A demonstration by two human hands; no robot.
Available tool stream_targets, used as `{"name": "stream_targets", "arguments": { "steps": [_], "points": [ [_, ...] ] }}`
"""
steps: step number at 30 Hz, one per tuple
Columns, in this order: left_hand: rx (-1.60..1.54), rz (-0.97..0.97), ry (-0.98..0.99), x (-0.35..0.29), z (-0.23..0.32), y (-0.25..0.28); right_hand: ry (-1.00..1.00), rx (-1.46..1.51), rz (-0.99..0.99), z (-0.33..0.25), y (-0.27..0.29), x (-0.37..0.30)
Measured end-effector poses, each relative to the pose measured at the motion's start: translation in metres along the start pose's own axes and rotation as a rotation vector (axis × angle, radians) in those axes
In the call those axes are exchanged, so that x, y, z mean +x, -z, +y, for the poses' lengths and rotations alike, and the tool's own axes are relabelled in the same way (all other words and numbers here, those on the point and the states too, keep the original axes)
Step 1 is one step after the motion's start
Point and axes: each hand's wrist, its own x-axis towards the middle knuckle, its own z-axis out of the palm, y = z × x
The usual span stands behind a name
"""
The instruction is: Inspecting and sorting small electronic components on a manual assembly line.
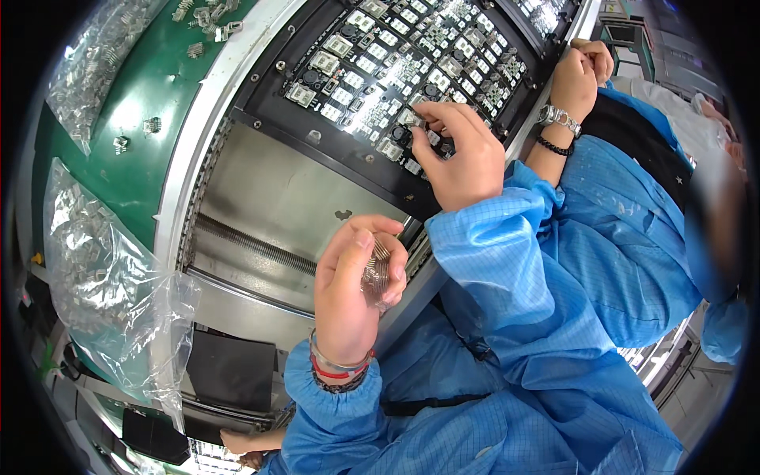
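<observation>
My left hand (352, 285) is cupped around a small bunch of shiny metal parts (377, 273), held just off the edge of the conveyor rail. My right hand (455, 150) rests on a black carrier panel (317, 134) filled with several circuit boards; its fingertips pinch a small metal part (410, 119) down onto a board near the panel's near edge. Both arms wear blue sleeves; the left wrist has red and dark bands.
Another person in blue at the right has a hand (576, 79) with a metal watch on the panel's far edge. A green surface (134, 158) at the left carries loose metal parts and clear plastic bags (103, 277) of them. A bare steel conveyor bed (269, 206) lies below the panel.
</observation>
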Motion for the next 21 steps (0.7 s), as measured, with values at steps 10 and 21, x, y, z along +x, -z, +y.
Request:
{"name": "stream_targets", "arguments": {
  "steps": [10,21],
  "points": [
    [0.0,-0.007,-0.016,-0.001,0.0,0.001,0.024,-0.191,0.054,-0.004,0.001,-0.003],
    [0.034,-0.009,-0.015,-0.003,-0.008,0.004,0.024,-0.167,0.063,-0.004,0.001,-0.011]
  ]
}}
